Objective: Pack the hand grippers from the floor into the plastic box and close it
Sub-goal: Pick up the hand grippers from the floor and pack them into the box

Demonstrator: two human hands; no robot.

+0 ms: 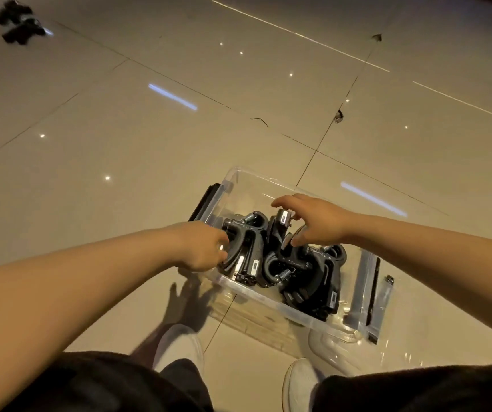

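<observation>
Packing is well along but unfinished: at the floor's far-left corner, hand grippers (20,22) lie unpacked, well apart from the plastic box (271,301). By the box's left edge, the left hand (201,248) curls its fingers round one packed gripper (243,248). The right hand (317,220) hovers over the packed pile (307,272), fingers spread, gripping nothing. I judge the lid still off.
</observation>
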